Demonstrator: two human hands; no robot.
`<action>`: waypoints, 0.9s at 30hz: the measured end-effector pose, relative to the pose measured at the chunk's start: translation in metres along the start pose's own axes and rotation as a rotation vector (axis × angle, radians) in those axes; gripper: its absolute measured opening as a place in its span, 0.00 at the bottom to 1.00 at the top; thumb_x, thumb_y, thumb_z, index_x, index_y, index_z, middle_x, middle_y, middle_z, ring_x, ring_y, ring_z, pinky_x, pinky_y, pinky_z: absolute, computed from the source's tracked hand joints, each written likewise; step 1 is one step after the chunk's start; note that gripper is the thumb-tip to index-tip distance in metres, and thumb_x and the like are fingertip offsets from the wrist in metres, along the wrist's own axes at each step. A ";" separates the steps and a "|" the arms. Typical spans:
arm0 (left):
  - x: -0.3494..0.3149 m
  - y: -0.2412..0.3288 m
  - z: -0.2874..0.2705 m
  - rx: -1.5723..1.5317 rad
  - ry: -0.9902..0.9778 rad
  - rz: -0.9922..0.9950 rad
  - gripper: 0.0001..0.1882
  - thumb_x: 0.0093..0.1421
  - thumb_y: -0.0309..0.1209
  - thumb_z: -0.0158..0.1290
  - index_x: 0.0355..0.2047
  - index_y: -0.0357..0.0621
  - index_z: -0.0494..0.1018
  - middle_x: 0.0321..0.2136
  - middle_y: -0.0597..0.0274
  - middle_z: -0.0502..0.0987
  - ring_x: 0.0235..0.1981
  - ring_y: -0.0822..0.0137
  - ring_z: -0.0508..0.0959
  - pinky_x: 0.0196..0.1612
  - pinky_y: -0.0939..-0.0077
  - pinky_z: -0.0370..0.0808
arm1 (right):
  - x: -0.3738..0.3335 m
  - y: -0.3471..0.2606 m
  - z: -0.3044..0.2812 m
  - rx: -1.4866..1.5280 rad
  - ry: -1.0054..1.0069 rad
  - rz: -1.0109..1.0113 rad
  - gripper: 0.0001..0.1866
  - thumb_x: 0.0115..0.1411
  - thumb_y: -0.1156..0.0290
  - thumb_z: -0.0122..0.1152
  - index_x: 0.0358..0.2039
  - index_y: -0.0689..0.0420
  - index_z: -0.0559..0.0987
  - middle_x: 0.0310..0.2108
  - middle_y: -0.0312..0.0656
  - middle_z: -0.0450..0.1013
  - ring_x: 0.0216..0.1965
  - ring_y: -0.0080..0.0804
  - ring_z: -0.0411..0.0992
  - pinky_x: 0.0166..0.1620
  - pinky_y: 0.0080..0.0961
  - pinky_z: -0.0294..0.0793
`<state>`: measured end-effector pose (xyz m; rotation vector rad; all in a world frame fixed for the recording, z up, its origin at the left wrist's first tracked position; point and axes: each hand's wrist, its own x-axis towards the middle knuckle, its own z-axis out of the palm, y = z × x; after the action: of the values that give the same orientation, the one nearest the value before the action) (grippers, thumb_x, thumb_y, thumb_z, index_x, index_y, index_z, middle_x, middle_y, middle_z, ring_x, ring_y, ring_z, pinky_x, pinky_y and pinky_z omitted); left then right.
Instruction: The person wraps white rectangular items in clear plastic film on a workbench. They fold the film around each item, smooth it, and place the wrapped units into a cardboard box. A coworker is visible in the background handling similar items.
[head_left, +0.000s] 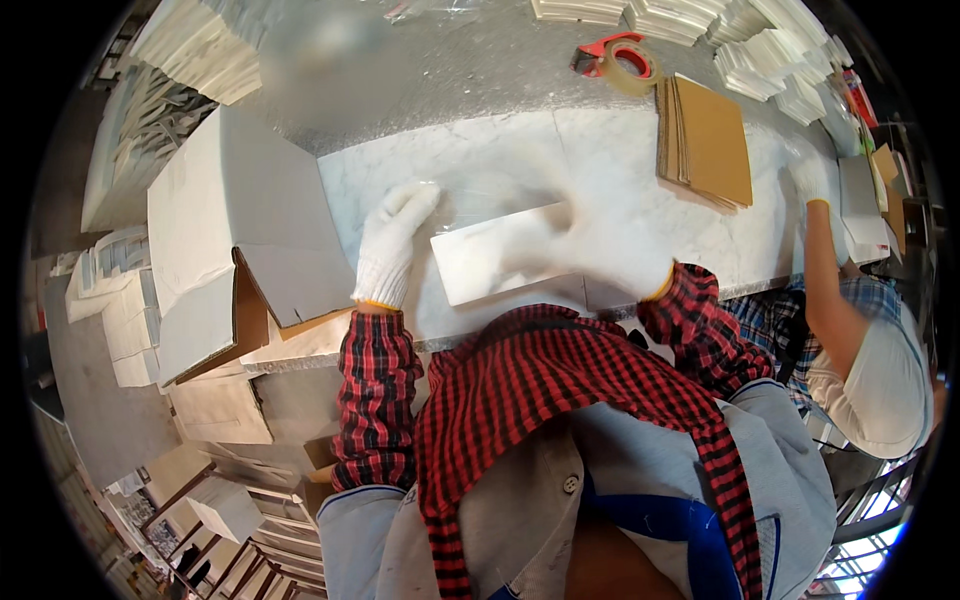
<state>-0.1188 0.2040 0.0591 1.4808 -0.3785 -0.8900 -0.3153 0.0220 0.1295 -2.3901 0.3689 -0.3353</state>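
A flat white box (465,268) lies tilted on the pale marbled worktop in front of me. My left hand (392,235), in a white knit glove, is to the left of the box, fingers pressed together. At its fingertips is a faint sheet of clear plastic film (480,200), spread over the worktop behind the box. My right hand (610,235), gloved the same way, is over the right end of the box. Motion smears its fingers, so whether they grip anything does not show.
A large open carton (255,230) stands at left. Brown cardboard pieces (710,140) lie at right, with a red tape dispenser (615,60) behind them. White stacks (765,60) line the far right. A co-worker's gloved hand (810,180) is at the right.
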 end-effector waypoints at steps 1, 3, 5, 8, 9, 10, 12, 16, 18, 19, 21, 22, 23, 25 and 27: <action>-0.005 0.010 0.004 0.002 0.001 0.034 0.14 0.70 0.36 0.58 0.45 0.36 0.82 0.42 0.63 0.84 0.44 0.74 0.78 0.52 0.76 0.73 | 0.002 0.011 -0.005 -0.099 0.197 0.032 0.53 0.50 0.47 0.77 0.72 0.58 0.66 0.63 0.59 0.70 0.64 0.57 0.69 0.67 0.46 0.67; -0.008 0.016 0.008 -0.007 0.000 0.086 0.13 0.72 0.35 0.56 0.47 0.38 0.79 0.45 0.61 0.84 0.47 0.71 0.79 0.56 0.75 0.72 | 0.017 0.056 0.011 0.184 0.023 0.233 0.54 0.54 0.47 0.76 0.73 0.63 0.63 0.67 0.59 0.66 0.68 0.53 0.66 0.70 0.43 0.65; -0.005 0.015 0.012 -0.040 -0.013 0.117 0.12 0.73 0.34 0.55 0.51 0.40 0.75 0.50 0.56 0.83 0.50 0.66 0.81 0.59 0.74 0.72 | 0.031 0.075 0.015 0.434 -0.192 0.365 0.54 0.57 0.46 0.74 0.73 0.66 0.62 0.71 0.59 0.63 0.71 0.51 0.64 0.71 0.41 0.63; 0.005 0.004 0.010 -0.049 -0.012 0.141 0.12 0.73 0.31 0.55 0.52 0.39 0.72 0.51 0.52 0.82 0.51 0.65 0.81 0.59 0.71 0.73 | 0.048 0.070 0.021 0.669 -0.395 0.363 0.51 0.61 0.47 0.72 0.74 0.66 0.61 0.71 0.60 0.63 0.70 0.47 0.65 0.70 0.38 0.65; 0.004 0.008 0.015 -0.080 0.006 0.160 0.12 0.72 0.30 0.55 0.52 0.38 0.72 0.51 0.52 0.82 0.51 0.65 0.81 0.59 0.70 0.74 | 0.051 0.072 0.029 0.681 -0.366 0.309 0.50 0.62 0.48 0.72 0.74 0.67 0.61 0.70 0.59 0.66 0.68 0.46 0.68 0.68 0.37 0.68; 0.002 0.011 0.021 -0.111 0.024 0.180 0.12 0.72 0.29 0.56 0.51 0.37 0.72 0.50 0.51 0.82 0.50 0.64 0.82 0.59 0.70 0.74 | 0.052 0.074 0.032 0.691 -0.337 0.255 0.49 0.63 0.50 0.72 0.74 0.67 0.61 0.68 0.58 0.68 0.65 0.44 0.71 0.67 0.35 0.70; -0.007 0.023 0.030 -0.109 0.076 0.202 0.11 0.70 0.27 0.57 0.50 0.37 0.72 0.49 0.51 0.81 0.49 0.64 0.82 0.59 0.69 0.75 | 0.050 0.073 0.024 0.940 -0.213 0.310 0.42 0.65 0.54 0.70 0.72 0.64 0.66 0.63 0.53 0.74 0.58 0.38 0.77 0.61 0.32 0.75; -0.066 0.021 0.006 0.068 0.178 0.306 0.09 0.66 0.22 0.61 0.44 0.39 0.74 0.50 0.49 0.82 0.46 0.66 0.84 0.51 0.71 0.80 | 0.001 -0.001 -0.020 0.561 0.000 0.174 0.25 0.67 0.66 0.68 0.63 0.57 0.79 0.48 0.45 0.84 0.44 0.34 0.83 0.49 0.27 0.81; -0.096 0.016 0.005 0.018 0.106 0.332 0.09 0.63 0.19 0.62 0.41 0.40 0.76 0.51 0.48 0.82 0.48 0.66 0.84 0.47 0.71 0.83 | -0.039 0.003 -0.028 0.112 0.071 -0.298 0.17 0.61 0.72 0.69 0.52 0.54 0.86 0.41 0.45 0.84 0.39 0.40 0.83 0.42 0.32 0.82; -0.108 0.005 -0.001 0.073 0.079 0.421 0.09 0.64 0.18 0.61 0.43 0.40 0.76 0.52 0.47 0.82 0.49 0.65 0.84 0.49 0.70 0.82 | -0.050 0.004 -0.022 0.110 0.096 -0.416 0.17 0.58 0.73 0.70 0.49 0.53 0.86 0.37 0.45 0.83 0.37 0.41 0.82 0.39 0.33 0.81; -0.120 -0.012 -0.015 0.290 0.062 0.557 0.09 0.66 0.19 0.59 0.45 0.39 0.77 0.54 0.46 0.81 0.50 0.64 0.84 0.52 0.68 0.81 | -0.067 0.012 0.005 0.118 0.086 -0.500 0.13 0.52 0.73 0.70 0.40 0.51 0.86 0.29 0.40 0.80 0.28 0.38 0.78 0.28 0.33 0.77; -0.124 -0.016 -0.022 0.452 0.071 0.602 0.09 0.67 0.19 0.58 0.46 0.39 0.77 0.55 0.46 0.80 0.51 0.62 0.84 0.53 0.68 0.81 | -0.073 0.018 0.008 0.072 0.074 -0.517 0.11 0.52 0.73 0.70 0.39 0.51 0.85 0.28 0.38 0.78 0.27 0.37 0.77 0.26 0.33 0.75; -0.128 -0.020 -0.024 0.614 0.078 0.646 0.09 0.68 0.20 0.57 0.47 0.39 0.77 0.56 0.45 0.80 0.52 0.61 0.83 0.55 0.67 0.80 | -0.078 0.024 0.011 0.025 0.063 -0.533 0.10 0.52 0.72 0.69 0.37 0.50 0.84 0.26 0.37 0.76 0.25 0.36 0.76 0.25 0.32 0.73; -0.136 0.000 -0.007 0.327 0.203 0.460 0.09 0.68 0.20 0.55 0.49 0.38 0.76 0.57 0.48 0.79 0.55 0.57 0.81 0.60 0.62 0.76 | -0.075 0.019 0.018 -0.010 0.111 -0.568 0.08 0.51 0.71 0.67 0.33 0.49 0.82 0.23 0.35 0.71 0.22 0.33 0.73 0.21 0.30 0.69; -0.128 0.026 0.005 0.306 0.271 0.427 0.11 0.70 0.23 0.54 0.51 0.36 0.77 0.55 0.53 0.80 0.57 0.59 0.80 0.63 0.64 0.74 | -0.076 0.024 0.019 -0.063 0.102 -0.615 0.08 0.51 0.71 0.68 0.34 0.48 0.82 0.23 0.35 0.72 0.22 0.33 0.73 0.21 0.30 0.69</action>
<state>-0.1973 0.2874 0.1216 1.6890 -0.6198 -0.2946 -0.3837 0.0431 0.0890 -2.5082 -0.3317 -0.7293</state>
